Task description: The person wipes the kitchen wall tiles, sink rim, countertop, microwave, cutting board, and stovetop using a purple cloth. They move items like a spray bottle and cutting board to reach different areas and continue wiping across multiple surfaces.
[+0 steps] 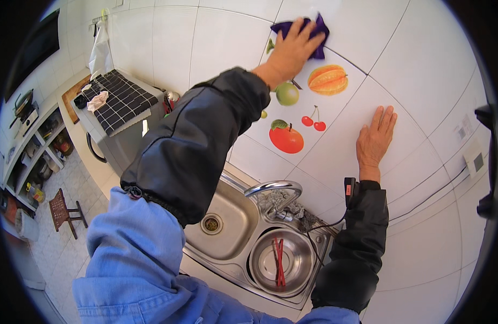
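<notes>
My left hand (293,53) presses a dark purple cloth (320,33) against the white tiled wall (349,27), fingers spread over it. Fruit decals lie just below it: an orange star fruit (328,80), a green fruit (286,94), a pair of cherries (313,122) and a red-orange round fruit (286,140). Further right, my right hand (376,139) rests flat on the bare tiles with its fingers stretched out, holding nothing. Black sleeve covers wrap both forearms.
Below my arms is a steel sink (231,216) with a curved tap (274,186). A metal bowl (300,259) holds red sticks (280,263). A cable (429,195) runs along the wall. At left are an appliance under a black checked cloth (122,100) and a small stool (62,210).
</notes>
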